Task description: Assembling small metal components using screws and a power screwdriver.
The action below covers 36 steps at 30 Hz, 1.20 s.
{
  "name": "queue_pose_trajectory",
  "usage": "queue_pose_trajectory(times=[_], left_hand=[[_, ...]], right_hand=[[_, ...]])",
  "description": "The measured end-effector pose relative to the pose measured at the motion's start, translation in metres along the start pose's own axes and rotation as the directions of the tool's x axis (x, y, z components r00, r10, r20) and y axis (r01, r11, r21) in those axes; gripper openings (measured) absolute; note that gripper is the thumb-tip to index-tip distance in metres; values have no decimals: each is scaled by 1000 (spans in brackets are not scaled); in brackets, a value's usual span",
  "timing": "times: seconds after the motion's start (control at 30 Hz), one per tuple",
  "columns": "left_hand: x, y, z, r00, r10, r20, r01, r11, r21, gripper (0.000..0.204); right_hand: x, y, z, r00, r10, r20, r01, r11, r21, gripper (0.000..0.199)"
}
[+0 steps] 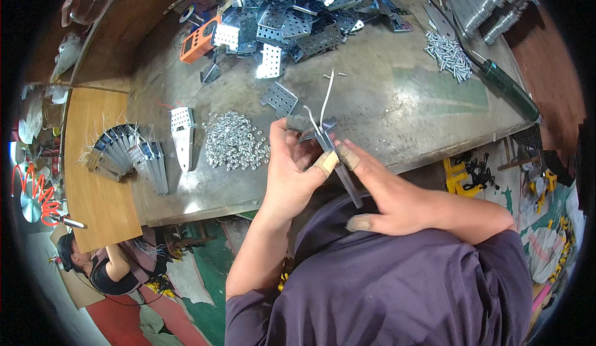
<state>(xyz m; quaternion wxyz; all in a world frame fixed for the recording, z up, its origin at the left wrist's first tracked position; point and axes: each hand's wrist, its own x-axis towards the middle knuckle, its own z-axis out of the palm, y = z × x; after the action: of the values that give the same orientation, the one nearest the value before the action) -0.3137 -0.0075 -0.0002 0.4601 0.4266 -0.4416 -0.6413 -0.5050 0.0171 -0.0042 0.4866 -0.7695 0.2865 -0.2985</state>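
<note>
In front of my body, my left hand [292, 175] grips a narrow grey metal piece [349, 187] with two white wires [328, 94] rising from its far end. Tape wraps the left thumb. My right hand [397, 203] has its fingers stretched out, their tips against the piece's right side, and its thumb is apart. Tape covers some of its fingertips too. Just beyond the left hand lies a perforated metal plate [280, 97]. To the left is a heap of small nuts [234, 141]. The left palm partly hides what it holds.
Perforated plates [292, 20] are piled at the back, beside an orange device [198, 40]. At right lie bolts [448, 57] and a dark electric screwdriver [509, 90]. Metal pieces with wires [127, 153] fan out at left, near a tapered one [182, 136]. Another person [115, 268] sits lower left.
</note>
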Motion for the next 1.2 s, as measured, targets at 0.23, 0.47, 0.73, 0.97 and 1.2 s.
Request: queue_pose_trajectory(times=[0.23,0.47,0.73,0.97,1.2], left_hand=[[-4,-6,-10,999,39,-12,-38,998,58,59],[-2,-11,-8,997,76,-26,-75,996,42,56],[-3,-18,-9,990,127,-67,-120,988,98,56],[-3,-16,-8,993,107,-56,-104,993,63,58],[-4,-18,-8,988,144,-58,-141,988,58,55]], right_hand=[[-75,28,-179,764,-26,-645,-596,354,-721,52],[-137,52,-240,541,268,-797,-837,263,-480,68],[-63,28,-134,893,141,-428,243,649,721,41],[3,29,-79,804,342,-487,452,183,873,33],[15,35,-71,851,341,-399,433,-27,901,25]])
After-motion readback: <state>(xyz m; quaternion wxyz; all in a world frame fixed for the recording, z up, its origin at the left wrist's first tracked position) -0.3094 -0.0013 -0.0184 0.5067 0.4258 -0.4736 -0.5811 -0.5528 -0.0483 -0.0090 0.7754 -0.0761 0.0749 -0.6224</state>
